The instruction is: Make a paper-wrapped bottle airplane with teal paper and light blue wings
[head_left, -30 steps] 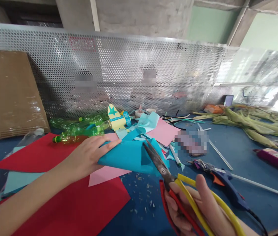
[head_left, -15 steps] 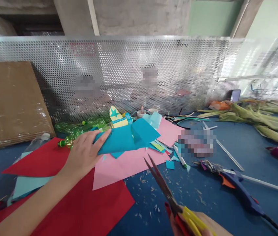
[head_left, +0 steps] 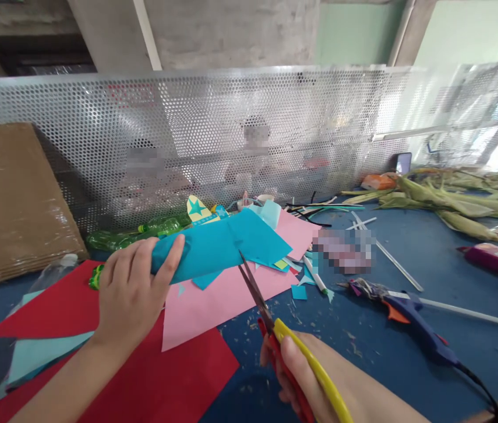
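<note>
My left hand [head_left: 132, 288] is closed on the left end of a blue sheet of paper [head_left: 205, 249], thumb on top. The sheet is folded or curled, and a flap stands out at its right end. In my right hand [head_left: 302, 364] is a pair of scissors [head_left: 264, 311] with red and yellow handles. Its blades point up and left and are slightly apart, with the tips at the lower edge of the blue paper. Whether the tips touch the paper I cannot tell. Beneath lie pink paper [head_left: 214, 311] and red paper [head_left: 156, 376].
A blue glue gun [head_left: 420, 323] with a cord lies at the right, near a white pen [head_left: 316, 275]. Green plastic bottles [head_left: 117, 239] and a cardboard sheet [head_left: 15, 200] are at the left. Corn husks [head_left: 443, 197] lie far right, before a perforated metal panel [head_left: 214, 106].
The scissors have moved up and left to the edge of the blue paper. My left hand has shifted slightly left, and the blue paper has turned more of its face toward me.
</note>
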Motion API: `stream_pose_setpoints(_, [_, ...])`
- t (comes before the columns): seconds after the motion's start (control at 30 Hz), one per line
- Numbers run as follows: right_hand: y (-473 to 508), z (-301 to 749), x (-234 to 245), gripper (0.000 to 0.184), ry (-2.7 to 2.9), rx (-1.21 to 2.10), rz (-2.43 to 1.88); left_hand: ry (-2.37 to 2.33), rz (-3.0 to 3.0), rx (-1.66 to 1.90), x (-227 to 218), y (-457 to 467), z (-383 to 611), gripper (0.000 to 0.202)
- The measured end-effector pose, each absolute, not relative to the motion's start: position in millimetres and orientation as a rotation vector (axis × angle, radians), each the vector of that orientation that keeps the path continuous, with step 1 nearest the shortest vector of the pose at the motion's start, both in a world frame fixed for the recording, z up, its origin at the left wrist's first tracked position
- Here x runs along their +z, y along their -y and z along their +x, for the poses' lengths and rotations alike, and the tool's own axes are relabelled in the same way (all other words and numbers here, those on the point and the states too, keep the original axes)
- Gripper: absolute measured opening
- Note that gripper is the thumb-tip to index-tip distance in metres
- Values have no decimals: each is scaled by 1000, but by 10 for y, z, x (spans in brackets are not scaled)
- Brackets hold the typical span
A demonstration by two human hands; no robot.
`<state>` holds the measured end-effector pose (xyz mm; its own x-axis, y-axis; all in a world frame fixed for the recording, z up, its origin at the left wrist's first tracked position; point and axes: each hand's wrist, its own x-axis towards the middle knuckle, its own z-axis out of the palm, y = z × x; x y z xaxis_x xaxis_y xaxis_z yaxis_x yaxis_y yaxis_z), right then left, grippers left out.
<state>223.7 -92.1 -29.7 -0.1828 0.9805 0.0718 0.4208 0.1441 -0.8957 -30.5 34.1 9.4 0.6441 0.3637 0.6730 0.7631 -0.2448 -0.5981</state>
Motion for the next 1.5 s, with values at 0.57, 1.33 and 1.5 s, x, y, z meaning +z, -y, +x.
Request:
stream_pose_setpoints(0.57, [838,2103,-286,59,1611,1221,-1377,745,-1805,-530,67,-316,-278,71])
stream_pose_setpoints(1.33, [817,2129,-329,68,1653,1230,-1416,829,-1827,-555,69,-281,-296,69])
stream_pose_setpoints(1.5, [861,2099,-274,71,1714,965,-1444,808,-1844,-540,25,-269,-278,70])
